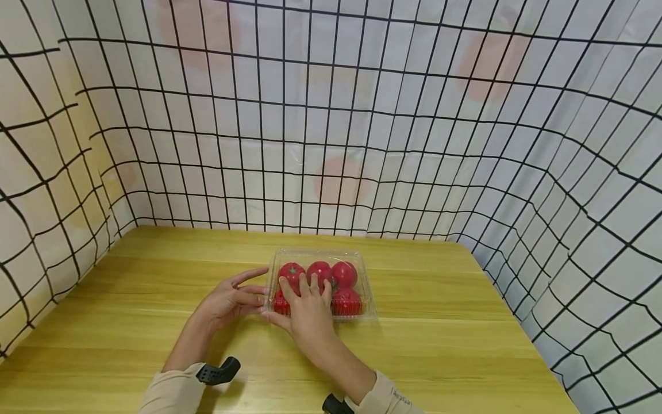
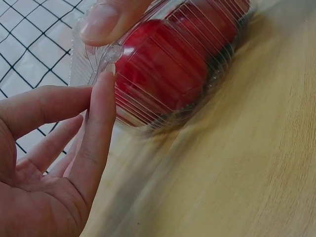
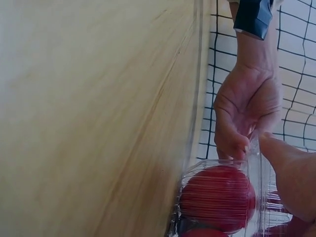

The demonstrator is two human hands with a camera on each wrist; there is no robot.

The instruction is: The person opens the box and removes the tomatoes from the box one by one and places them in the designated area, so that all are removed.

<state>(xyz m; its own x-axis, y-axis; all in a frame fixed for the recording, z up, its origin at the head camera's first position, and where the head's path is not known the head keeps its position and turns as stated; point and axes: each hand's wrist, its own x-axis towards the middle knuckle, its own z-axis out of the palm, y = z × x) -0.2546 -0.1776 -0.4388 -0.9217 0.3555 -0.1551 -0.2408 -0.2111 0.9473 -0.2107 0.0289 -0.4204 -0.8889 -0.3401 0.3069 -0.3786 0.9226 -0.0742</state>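
Note:
A clear plastic clamshell box (image 1: pixel 368 296) with its lid down holds several red tomatoes (image 1: pixel 345 274), one showing a green calyx. At its near left corner my left hand (image 1: pixel 235 302) pinches the rim, thumb and index finger meeting there in the left wrist view. My right hand (image 1: pixel 311 319) lies over the lid with spread fingers and covers part of the front row. Its thumb (image 2: pixel 101 22) presses by the corner tab (image 2: pixel 112 52), just above the left thumb tip. Seen from the right wrist, both thumbs come together at the box's rim (image 3: pixel 254 170).
The box rests on a yellow wood-grain table (image 1: pixel 439 333). Black wire grid (image 1: pixel 336 121) in front of pale, patterned sheeting encloses the back and both sides. Each wrist carries a black strap mount (image 1: pixel 219 371).

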